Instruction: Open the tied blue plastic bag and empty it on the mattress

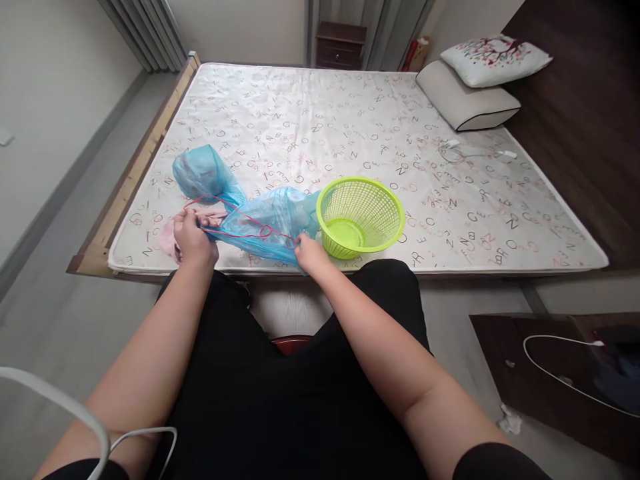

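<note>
Both hands (193, 237) — bag (260, 223) lengthwise L–R

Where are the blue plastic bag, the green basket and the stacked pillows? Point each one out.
blue plastic bag (260, 223): head view, on its crumpled middle between the hands.
green basket (361, 217): head view, on its near mesh wall.
stacked pillows (470, 100): head view, on the lower grey pillow's top.

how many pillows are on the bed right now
2. A grey pillow lies at the bed's far right corner, and a white floral pillow leans on top of it against the dark headboard. None seem hidden.
</note>
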`<state>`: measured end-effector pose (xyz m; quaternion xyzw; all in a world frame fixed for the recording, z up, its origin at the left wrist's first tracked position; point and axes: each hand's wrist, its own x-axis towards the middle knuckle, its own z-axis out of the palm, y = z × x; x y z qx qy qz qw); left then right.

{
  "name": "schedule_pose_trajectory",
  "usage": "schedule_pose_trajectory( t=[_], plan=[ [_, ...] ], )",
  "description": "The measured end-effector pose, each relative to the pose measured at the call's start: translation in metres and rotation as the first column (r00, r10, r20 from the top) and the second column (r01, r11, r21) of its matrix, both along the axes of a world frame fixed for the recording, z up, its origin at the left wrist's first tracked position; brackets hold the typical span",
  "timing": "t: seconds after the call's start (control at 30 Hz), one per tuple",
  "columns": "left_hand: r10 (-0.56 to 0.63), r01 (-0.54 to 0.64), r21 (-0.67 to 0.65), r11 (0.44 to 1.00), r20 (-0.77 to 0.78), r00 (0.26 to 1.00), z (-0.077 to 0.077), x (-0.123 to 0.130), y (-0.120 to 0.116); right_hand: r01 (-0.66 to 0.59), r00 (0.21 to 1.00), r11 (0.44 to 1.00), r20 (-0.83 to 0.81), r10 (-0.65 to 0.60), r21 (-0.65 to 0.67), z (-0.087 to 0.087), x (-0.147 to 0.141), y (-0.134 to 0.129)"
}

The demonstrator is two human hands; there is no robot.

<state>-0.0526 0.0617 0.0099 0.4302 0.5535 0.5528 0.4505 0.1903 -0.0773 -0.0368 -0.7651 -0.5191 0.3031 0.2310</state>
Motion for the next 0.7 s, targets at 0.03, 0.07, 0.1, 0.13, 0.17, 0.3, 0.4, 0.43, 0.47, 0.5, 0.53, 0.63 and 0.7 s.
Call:
schedule_pose_trajectory(
  t=[0.03,0.07,0.1,0.13,0.17,0.3,0.4,0.43,0.47,0.5,0.53,0.63,0.7],
  plan=[
    [0.001,-0.001,0.011,1.0,-0.016,1.0,0.0,-0.001,0.0,-0.011,1.0,1.0,0.025,0.011,-0.002,-0.002,-0.001,-0.001],
    [-0.003,0.004,0.03,1.0,-0.039,0.999,0.0,-0.002,-0.001,-0.017,0.999,1.0,0.043,0.017,0.005,-0.002,-0.002,-0.001],
    [-0.013,0.016,0.053,0.998,-0.07,0.997,0.0,-0.001,-0.003,-0.017,0.999,1.0,0.051,0.016,0.017,-0.002,-0.002,-0.001],
    [-0.024,0.033,0.075,0.997,-0.112,0.993,-0.001,0.0,-0.006,-0.016,0.999,0.999,0.045,0.014,0.032,-0.001,-0.002,0.0],
    [-0.032,0.049,0.096,0.994,-0.169,0.985,-0.001,0.002,-0.01,-0.015,1.0,0.999,0.025,0.013,0.048,0.001,-0.002,0.001],
    [0.002,0.132,0.226,0.965,-0.508,0.861,0.004,0.013,-0.028,-0.077,0.995,0.995,-0.065,0.081,0.07,0.012,-0.002,0.002],
    [0.057,0.266,0.371,0.89,-0.668,0.742,0.014,0.021,-0.047,-0.182,0.982,0.982,-0.036,0.184,0.054,0.014,-0.003,0.0],
    [0.028,0.344,0.382,0.858,-0.703,0.711,0.017,0.025,-0.054,-0.198,0.98,0.979,-0.016,0.199,0.054,0.014,-0.003,-0.001],
    [-0.037,0.441,0.364,0.82,-0.736,0.676,0.02,0.028,-0.062,-0.195,0.981,0.979,0.002,0.195,0.064,0.013,-0.004,-0.001],
    [-0.131,0.551,0.32,0.771,-0.767,0.628,0.022,0.032,-0.07,-0.172,0.985,0.981,0.01,0.171,0.089,0.013,-0.004,-0.001],
    [-0.236,0.662,0.262,0.702,-0.791,0.564,0.023,0.037,-0.079,-0.133,0.991,0.983,0.004,0.134,0.129,0.013,-0.005,-0.001],
    [-0.463,0.892,0.083,0.444,-0.832,0.307,0.02,0.055,-0.105,0.042,0.991,0.957,-0.137,-0.002,0.287,0.016,-0.008,0.002],
    [-0.502,0.926,-0.021,0.376,-0.845,0.184,0.013,0.068,-0.115,0.166,0.955,0.92,-0.291,-0.06,0.355,0.019,-0.011,0.004]
  ],
)
